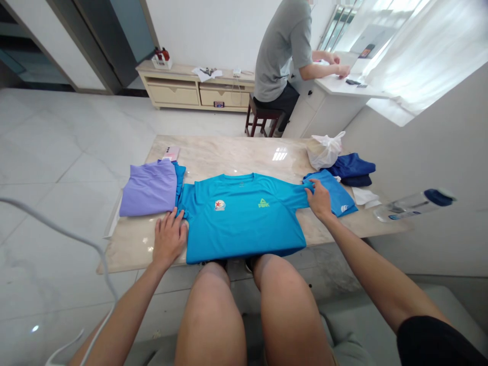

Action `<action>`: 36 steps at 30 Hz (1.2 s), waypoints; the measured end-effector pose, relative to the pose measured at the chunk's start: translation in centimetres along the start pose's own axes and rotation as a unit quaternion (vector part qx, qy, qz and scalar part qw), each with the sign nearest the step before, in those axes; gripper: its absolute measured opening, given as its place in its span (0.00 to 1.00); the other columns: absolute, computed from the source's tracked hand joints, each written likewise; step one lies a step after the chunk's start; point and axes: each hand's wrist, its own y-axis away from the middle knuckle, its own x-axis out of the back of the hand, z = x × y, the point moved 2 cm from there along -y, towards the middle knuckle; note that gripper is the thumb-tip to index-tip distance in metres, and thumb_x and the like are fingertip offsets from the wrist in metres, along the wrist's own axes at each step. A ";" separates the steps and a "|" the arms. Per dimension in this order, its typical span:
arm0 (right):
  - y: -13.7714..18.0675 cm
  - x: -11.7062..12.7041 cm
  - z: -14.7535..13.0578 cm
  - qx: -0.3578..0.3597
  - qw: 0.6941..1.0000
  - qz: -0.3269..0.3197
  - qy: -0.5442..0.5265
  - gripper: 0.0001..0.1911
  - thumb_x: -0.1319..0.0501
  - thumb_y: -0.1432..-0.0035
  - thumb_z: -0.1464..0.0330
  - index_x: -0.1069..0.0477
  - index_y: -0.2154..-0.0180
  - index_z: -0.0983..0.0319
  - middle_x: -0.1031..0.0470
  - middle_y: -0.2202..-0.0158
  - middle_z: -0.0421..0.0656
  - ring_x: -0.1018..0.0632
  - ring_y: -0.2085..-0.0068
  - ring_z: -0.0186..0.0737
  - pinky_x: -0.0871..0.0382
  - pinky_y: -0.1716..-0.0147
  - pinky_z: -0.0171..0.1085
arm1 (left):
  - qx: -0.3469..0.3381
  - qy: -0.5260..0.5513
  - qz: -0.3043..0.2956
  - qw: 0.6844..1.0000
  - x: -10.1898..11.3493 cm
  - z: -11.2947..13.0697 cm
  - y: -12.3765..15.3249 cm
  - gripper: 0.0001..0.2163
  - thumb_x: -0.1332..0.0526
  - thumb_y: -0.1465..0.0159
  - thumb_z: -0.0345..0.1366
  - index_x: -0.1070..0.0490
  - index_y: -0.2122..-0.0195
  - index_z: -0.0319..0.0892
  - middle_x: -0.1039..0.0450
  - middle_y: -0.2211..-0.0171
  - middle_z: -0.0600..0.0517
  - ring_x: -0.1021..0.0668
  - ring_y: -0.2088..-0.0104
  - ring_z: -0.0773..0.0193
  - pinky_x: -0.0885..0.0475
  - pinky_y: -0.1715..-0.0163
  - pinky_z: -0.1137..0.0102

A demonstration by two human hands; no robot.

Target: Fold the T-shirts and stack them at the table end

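Note:
A bright blue T-shirt (244,216) lies spread front-up on the low marble table (229,152), its hem hanging over the near edge above my knees. My left hand (169,238) rests flat with fingers apart beside the shirt's left sleeve, its fingertips touching the sleeve edge. My right hand (318,199) pinches the end of the shirt's right sleeve. A folded purple garment (149,189) lies just beyond my left hand.
A folded blue garment (337,194), a dark blue one (353,169) and a white plastic bag (324,150) lie at the right. A clear bottle (414,204) lies at the table's right end. A pink phone (171,153) is at the far left. Another person (285,56) sits at a white counter behind.

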 end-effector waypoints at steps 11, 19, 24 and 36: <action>3.8 -1.7 -11.3 0.197 0.977 -0.073 -0.032 0.25 0.47 0.21 0.59 0.33 0.29 0.58 0.17 0.40 0.50 0.14 0.55 0.50 0.20 0.55 0.44 | 0.004 -0.007 -0.004 1.000 0.0 0.1 -0.1 0.30 0.56 0.22 0.43 0.31 0.27 0.36 0.37 0.23 0.37 0.34 0.25 0.41 0.46 0.24 0.41; 3.4 -4.8 -6.9 0.163 0.977 -0.103 -0.095 0.25 0.53 0.21 0.63 0.25 0.35 0.62 0.18 0.39 0.54 0.17 0.40 0.55 0.25 0.36 0.57 | 0.002 -0.008 -0.006 1.000 -0.1 0.0 0.0 0.29 0.56 0.22 0.43 0.32 0.26 0.38 0.38 0.23 0.39 0.35 0.24 0.42 0.47 0.23 0.43; 4.5 -8.4 -8.1 0.244 0.955 -0.169 -0.028 0.33 0.55 0.20 0.58 0.37 0.24 0.65 0.40 0.21 0.53 0.39 0.21 0.54 0.44 0.22 0.59 | 0.001 -0.005 -0.004 1.000 -0.3 -0.2 0.1 0.29 0.54 0.23 0.43 0.32 0.26 0.39 0.38 0.23 0.39 0.34 0.25 0.42 0.46 0.23 0.43; 7.4 -11.2 -8.0 0.267 0.945 -0.186 0.041 0.37 0.57 0.20 0.52 0.45 0.20 0.60 0.51 0.18 0.48 0.49 0.18 0.55 0.52 0.21 0.61 | 0.037 -0.006 0.066 0.997 0.5 -0.3 0.7 0.26 0.48 0.24 0.40 0.33 0.29 0.34 0.33 0.32 0.29 0.27 0.33 0.39 0.30 0.34 0.46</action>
